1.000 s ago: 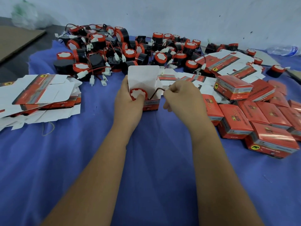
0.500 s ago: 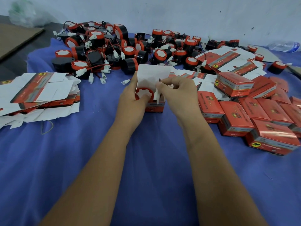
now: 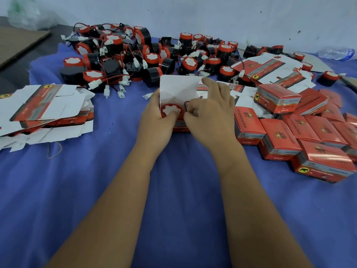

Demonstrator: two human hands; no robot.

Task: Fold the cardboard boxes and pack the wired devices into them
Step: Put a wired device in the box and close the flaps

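The open box sits just in front of the device pile. Half a second ago the right hand pinched the white plug above the box; now its curled fingers push the wire inside. The left hand grips the box, thumb on the device. Closing comes next.

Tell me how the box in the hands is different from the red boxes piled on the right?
The box in the hands is open, its white lid flap standing up; the red boxes on the right are closed. A red-and-white wired device shows inside the held box; the closed boxes hide any contents. The left hand and right hand hold the open one; the closed ones lie untouched on the blue cloth. Both share red printed sides.
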